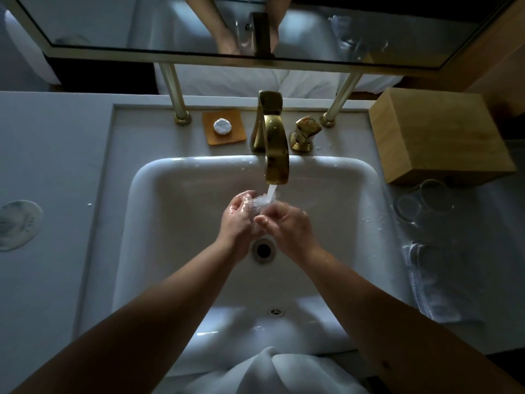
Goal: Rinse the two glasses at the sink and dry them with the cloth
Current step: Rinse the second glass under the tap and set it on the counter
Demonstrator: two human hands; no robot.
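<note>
Two clear glasses stand on the counter right of the sink, one in front and one behind it, touching. A folded white cloth lies just in front of them. Both hands are together over the basin under the water running from the gold tap. My left hand is cupped palm up in the stream. The fingertips of my right hand touch its palm. Neither hand holds a glass or the cloth.
A wooden box sits at the back right, close behind the glasses. A gold tap handle stands right of the spout, and a small tray with a wrapped soap left of it. The drain lies under my wrists. A mirror hangs above.
</note>
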